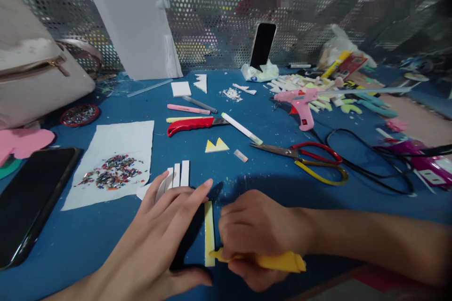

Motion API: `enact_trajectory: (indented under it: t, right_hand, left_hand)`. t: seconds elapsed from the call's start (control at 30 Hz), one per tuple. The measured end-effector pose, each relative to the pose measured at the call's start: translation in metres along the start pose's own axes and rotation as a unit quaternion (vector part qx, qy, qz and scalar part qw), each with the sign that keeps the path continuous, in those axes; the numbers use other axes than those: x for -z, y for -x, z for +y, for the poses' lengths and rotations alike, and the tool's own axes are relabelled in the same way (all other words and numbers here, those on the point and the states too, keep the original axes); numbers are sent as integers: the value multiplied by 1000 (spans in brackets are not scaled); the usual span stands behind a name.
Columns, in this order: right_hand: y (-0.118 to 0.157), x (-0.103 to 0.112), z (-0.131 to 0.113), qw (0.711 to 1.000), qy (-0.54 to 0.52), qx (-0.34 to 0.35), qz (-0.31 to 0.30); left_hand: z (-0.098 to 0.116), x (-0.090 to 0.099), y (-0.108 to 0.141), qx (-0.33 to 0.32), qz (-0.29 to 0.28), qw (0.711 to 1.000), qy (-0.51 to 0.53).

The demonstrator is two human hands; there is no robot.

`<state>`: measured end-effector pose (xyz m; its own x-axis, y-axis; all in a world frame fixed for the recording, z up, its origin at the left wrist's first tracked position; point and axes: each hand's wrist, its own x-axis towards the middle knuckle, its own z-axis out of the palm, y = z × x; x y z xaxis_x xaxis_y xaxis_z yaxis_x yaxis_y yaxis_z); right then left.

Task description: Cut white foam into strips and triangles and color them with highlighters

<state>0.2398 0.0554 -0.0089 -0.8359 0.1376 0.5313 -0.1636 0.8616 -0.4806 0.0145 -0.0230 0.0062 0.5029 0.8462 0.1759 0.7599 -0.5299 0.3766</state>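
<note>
Left hand (160, 228) partly hides white strips (184, 174); right hand (256, 228), a yellow tool (280, 261).

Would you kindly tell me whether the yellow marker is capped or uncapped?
Uncapped: the marker in the right hand shows its narrow nib at the strip.

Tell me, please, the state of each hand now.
Left hand: open, palm down.
Right hand: closed, holding a tapered yellow marker, tip at a narrow yellow strip.
</note>
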Motion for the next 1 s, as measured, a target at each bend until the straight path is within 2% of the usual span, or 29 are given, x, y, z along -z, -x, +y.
enact_trajectory:
  t: [0.17, 0.23, 0.3, 0.43, 0.6, 0.73, 0.9, 1.0]
  right_hand:
    - [0, 2, -1, 999, -22, 27, -40]
    - [0, 2, 0, 998, -49, 21, -34]
    - [0, 4, 1, 998, -68, -8, -9]
    - [-3, 8, 1, 991, -68, -113, 37]
    - [-7, 12, -1, 985, -29, -167, 28]
    - [-4, 10, -1, 988, -31, -154, -3]
    - [0, 7, 0, 993, -83, -76, -37]
    - [-3, 9, 0, 991, -75, -107, -11]
  left_hand:
    - [0, 0, -1, -2, 0, 1000, 3]
    - [-1, 0, -1, -3, 1, 1000, 7]
    - [-1, 0, 0, -2, 0, 1000, 10]
    - [-1, 0, 0, 3, -2, 1000, 9]
    - [0, 0, 0, 7, -5, 1000, 11]
    - [0, 0, 0, 7, -3, 1000, 13]
    - [0, 0, 0, 8, 0, 1000, 18]
    - [0, 0, 0, 6, -2, 1000, 16]
